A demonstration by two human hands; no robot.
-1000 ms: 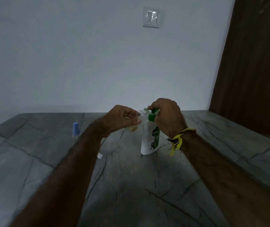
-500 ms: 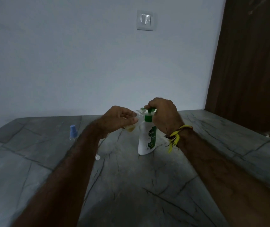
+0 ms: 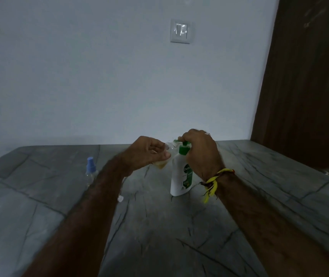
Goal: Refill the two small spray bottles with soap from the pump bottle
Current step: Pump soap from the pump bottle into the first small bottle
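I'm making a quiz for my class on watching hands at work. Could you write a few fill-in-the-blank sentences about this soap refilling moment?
1. The right hand presses down on the ____ pump head of the pump bottle.
2. The left hand holds a small clear bottle at the pump's ____.
3. The second spray bottle, standing behind the left forearm, has a ____ cap.
4. A yellow thread is tied around the ____ wrist.

Missing words: green; spout; blue; right
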